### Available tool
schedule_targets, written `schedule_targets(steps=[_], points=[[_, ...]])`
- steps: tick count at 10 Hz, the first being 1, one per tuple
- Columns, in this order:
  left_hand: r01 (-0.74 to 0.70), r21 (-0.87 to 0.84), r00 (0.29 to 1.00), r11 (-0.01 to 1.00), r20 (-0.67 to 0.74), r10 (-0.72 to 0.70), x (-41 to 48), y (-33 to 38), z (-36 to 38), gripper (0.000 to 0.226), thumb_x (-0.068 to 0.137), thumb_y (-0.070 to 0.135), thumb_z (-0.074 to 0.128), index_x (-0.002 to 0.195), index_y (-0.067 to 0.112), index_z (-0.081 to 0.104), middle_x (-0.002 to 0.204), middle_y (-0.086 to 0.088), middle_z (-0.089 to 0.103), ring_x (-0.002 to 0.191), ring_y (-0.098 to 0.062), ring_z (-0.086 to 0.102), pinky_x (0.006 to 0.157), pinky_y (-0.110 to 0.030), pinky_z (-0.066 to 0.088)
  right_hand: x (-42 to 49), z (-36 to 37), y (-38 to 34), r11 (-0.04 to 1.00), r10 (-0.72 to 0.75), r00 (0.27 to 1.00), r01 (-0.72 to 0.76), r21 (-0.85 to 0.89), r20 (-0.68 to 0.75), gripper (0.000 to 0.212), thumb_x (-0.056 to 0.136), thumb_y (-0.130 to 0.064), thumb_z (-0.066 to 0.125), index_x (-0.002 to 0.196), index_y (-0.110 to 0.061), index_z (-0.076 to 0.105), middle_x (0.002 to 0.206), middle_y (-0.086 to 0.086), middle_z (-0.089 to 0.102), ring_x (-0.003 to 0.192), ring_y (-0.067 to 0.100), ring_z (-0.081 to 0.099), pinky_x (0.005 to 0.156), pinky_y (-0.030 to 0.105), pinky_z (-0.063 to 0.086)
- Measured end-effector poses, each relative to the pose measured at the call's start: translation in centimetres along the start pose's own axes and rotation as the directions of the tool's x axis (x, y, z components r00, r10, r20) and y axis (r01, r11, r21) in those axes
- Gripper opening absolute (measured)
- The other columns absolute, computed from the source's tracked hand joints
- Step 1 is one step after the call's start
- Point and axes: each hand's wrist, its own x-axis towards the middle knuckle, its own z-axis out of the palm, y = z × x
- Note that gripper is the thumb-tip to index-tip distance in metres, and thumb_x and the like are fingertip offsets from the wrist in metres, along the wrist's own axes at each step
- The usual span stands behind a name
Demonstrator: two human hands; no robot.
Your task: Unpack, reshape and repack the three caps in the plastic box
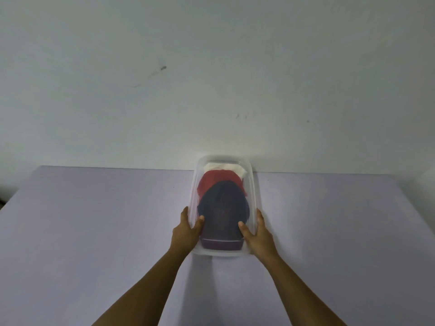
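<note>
A clear plastic box (pixel 253 184) stands lengthwise on the pale lilac table. Three caps lie stacked inside it: a dark navy cap (pixel 222 205) nearest me, a red cap (pixel 216 178) behind it, and a white cap (pixel 226 166) at the far end. My left hand (pixel 187 230) grips the box's left side near the front corner, thumb over the rim. On the opposite side my right hand (pixel 256 234) holds the right wall the same way. Both thumbs press in toward the navy cap.
The table (pixel 94 220) runs back to a plain white wall (pixel 211 78), and the box's far end reaches the table's back edge. A dark object shows at the far left edge (pixel 2 201).
</note>
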Motion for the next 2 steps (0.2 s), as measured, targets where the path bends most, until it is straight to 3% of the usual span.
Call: schedule_targets(steps=[1,2], points=[[-0.022,0.059,0.996,0.998,-0.084,0.027,-0.8,0.2,0.0,0.072,0.093,0.054,0.037,0.15,0.021,0.011,0.156,-0.008,0.026,0.139,-0.035,0.033,0.11,-0.051,0.033,-0.8,0.1,-0.4,0.988,-0.026,0.989,0.003,-0.152,-0.149,0.079,0.087,-0.057,0.045,0.149,-0.021,0.011,0.157,0.009,0.016,0.142,0.031,0.024,0.109,0.044,0.033],[-0.1,0.156,0.983,0.983,-0.136,0.122,-2.2,1.3,-0.5,0.066,0.097,0.051,0.026,0.151,0.016,0.008,0.161,-0.006,0.01,0.148,-0.028,0.013,0.117,-0.044,0.017,-2.3,0.5,-2.0,0.918,-0.209,0.956,0.119,-0.378,-0.206,0.072,0.09,-0.057,0.033,0.148,-0.018,0.018,0.158,0.008,0.013,0.145,0.027,0.017,0.115,0.042,0.025]])
